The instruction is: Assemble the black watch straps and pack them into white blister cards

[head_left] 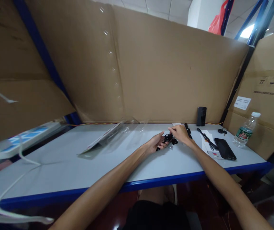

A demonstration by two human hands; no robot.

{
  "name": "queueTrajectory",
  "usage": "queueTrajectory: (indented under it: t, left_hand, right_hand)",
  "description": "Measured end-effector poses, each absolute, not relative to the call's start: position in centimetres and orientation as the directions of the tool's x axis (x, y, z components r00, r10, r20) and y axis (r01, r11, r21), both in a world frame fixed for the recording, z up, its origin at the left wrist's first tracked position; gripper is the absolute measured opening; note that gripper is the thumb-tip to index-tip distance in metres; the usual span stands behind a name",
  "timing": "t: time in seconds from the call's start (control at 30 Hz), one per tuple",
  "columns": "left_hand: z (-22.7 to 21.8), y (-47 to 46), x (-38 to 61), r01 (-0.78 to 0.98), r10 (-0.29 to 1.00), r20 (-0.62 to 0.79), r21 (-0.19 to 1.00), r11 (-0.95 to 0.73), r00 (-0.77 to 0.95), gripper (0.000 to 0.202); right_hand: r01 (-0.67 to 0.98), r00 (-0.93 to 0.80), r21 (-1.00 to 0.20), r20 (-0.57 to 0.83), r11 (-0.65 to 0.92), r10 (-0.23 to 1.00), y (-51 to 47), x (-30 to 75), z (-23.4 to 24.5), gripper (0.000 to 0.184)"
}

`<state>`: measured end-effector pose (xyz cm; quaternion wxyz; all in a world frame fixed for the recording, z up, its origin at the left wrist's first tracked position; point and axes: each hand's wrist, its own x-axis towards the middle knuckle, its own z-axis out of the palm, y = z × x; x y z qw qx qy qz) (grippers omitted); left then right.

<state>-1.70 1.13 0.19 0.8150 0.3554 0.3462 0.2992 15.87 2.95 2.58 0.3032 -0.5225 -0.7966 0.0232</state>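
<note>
Wrapped round a small glossy black part [167, 138] is my left hand [156, 142], just above the table. I cannot make out the part's kind. My right hand [178, 132] reaches over it with fingers pinched together at its upper end. Whatever those fingertips grip is too small to tell. Another little black piece [174, 141] lies under my right hand. Several tiny silvery bits [170, 147], perhaps screws, rest on the tabletop [148, 167] close to my hands. Just beyond my right wrist is a black strap-like item [188, 130].
Clear plastic packaging with a flat card [103, 139] lies left of my hands. To the right are a black cable [207, 139], a phone [225, 149], keys [222, 131] and a water bottle [245, 131]. A second phone [201, 116] leans against the cardboard wall [163, 70].
</note>
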Motion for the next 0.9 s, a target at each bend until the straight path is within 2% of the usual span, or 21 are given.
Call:
queueTrajectory:
  t: [0.17, 0.33, 0.5, 0.9]
  left_hand:
    - [0.0, 1.3, -1.6, -0.264, 0.746, -0.315, 0.797, 0.544, 0.587, 0.024]
    - [-0.6, 1.7, -1.7, -0.282, 0.742, -0.294, 0.791, 0.542, 0.603, 0.008]
    - [-0.9, 1.8, -1.8, -0.295, 0.734, -0.301, 0.773, 0.562, 0.609, 0.006]
    - [-0.8, 1.5, -1.6, -0.246, 0.752, -0.29, 0.824, 0.511, 0.592, 0.009]
  right_hand:
    - [0.799, -0.21, -0.42, 0.476, 0.431, 0.854, 3.9, 16.6, 2.2, 0.044]
    - [0.723, -0.241, -0.495, 0.472, 0.481, 0.848, 4.8, 16.9, 1.5, 0.043]
    - [0.709, -0.271, -0.498, 0.461, 0.499, 0.845, 5.2, 16.9, 0.9, 0.04]
    - [0.737, -0.309, -0.474, 0.399, 0.483, 0.863, 5.1, 16.5, 0.4, 0.044]
